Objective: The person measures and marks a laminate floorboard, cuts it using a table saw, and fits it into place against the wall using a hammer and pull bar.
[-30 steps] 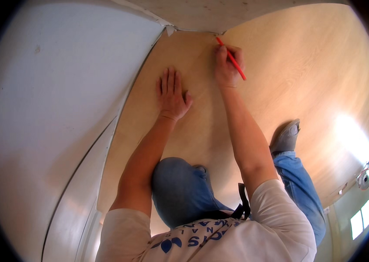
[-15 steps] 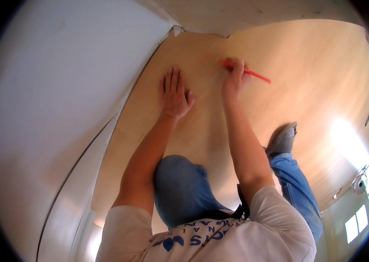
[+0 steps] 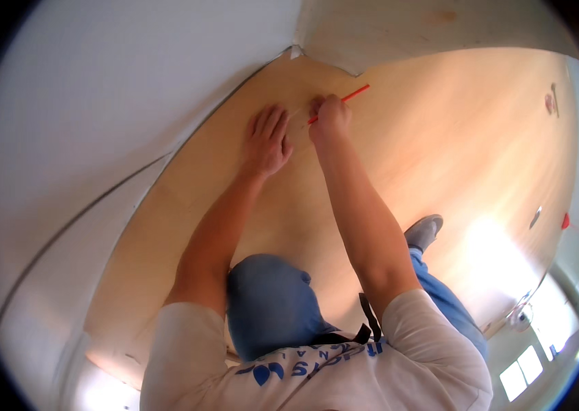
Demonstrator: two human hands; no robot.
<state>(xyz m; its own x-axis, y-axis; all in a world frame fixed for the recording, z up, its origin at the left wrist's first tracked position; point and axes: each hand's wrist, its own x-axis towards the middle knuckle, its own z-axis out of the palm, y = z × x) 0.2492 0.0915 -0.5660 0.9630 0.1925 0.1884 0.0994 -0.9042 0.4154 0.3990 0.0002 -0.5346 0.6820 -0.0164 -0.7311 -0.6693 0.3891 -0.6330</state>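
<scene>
At upper centre, the right hand (image 3: 332, 118) closes round a red pencil (image 3: 356, 92); the left hand (image 3: 270, 140), empty, lies flat on the wood (image 3: 412, 157). How much is done or left cannot be told.

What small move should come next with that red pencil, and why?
Perhaps settle the left end of the red pencil lightly on the wooden panel: the right hand holds it close to the panel, with that end toward the left hand, which rests on the panel. Whether the end touches is unclear.
</scene>
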